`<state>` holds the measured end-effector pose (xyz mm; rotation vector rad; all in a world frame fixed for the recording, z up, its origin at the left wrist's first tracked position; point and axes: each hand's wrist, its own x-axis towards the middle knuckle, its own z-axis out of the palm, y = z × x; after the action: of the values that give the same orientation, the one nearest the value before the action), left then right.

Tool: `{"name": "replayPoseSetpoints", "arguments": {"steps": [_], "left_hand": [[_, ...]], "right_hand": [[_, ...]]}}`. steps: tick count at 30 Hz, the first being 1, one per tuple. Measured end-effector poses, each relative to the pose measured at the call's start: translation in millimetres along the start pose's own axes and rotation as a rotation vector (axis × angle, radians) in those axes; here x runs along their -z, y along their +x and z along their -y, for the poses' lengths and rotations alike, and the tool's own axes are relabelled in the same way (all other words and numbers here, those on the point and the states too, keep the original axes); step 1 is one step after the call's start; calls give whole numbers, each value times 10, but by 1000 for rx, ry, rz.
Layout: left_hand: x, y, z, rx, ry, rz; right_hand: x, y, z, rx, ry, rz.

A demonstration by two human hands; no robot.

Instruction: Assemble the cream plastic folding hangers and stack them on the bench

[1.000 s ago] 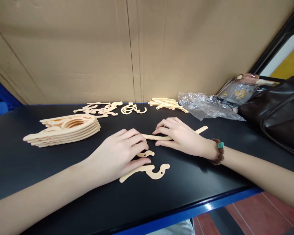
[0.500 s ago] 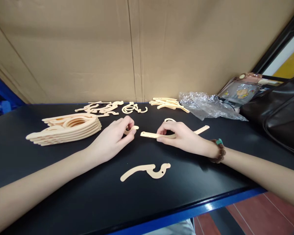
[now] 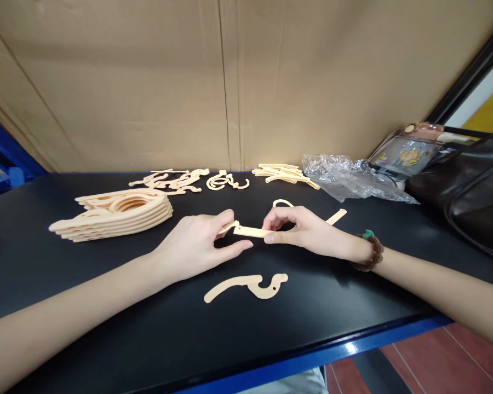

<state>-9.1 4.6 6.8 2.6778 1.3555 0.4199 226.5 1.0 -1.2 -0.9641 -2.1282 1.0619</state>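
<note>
My left hand (image 3: 201, 241) grips a small curved cream plastic hanger piece (image 3: 229, 227), mostly hidden by its fingers; the thumb reaches out below it. The piece's tip meets the end of a long flat hanger arm (image 3: 250, 232), though I cannot tell if they are joined. My right hand (image 3: 298, 227) pinches this arm between thumb and fingers. Behind the right hand, a rounded hook-like part (image 3: 282, 202) and another strip end (image 3: 337, 216) show. Nearer to me, a curved arm with a hooked part (image 3: 246, 284) lies on the black table (image 3: 148, 339).
A stack of folded cream hangers (image 3: 115, 216) sits at the left. Along the back lie loose branched parts (image 3: 170, 180), hooks (image 3: 225, 180) and a pile of arms (image 3: 285, 173). Clear plastic bags (image 3: 345, 178), a transparent pouch (image 3: 408, 156) and a dark bag (image 3: 468, 186) occupy the right.
The two hands have come closer together. The left-hand piece now meets the left end of the hanger arm, where a gap was before, and my left thumb has stretched out.
</note>
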Motion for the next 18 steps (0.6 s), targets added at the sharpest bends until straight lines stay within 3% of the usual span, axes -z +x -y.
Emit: {"name": "replayPoseSetpoints", "arguments": {"steps": [5, 18], "left_hand": [[-21, 15, 22, -8, 42, 39], [-94, -5, 131, -162, 86, 0]], "right_hand": [[3, 6, 0, -14, 18, 15], [4, -8, 8, -4, -20, 67]]}}
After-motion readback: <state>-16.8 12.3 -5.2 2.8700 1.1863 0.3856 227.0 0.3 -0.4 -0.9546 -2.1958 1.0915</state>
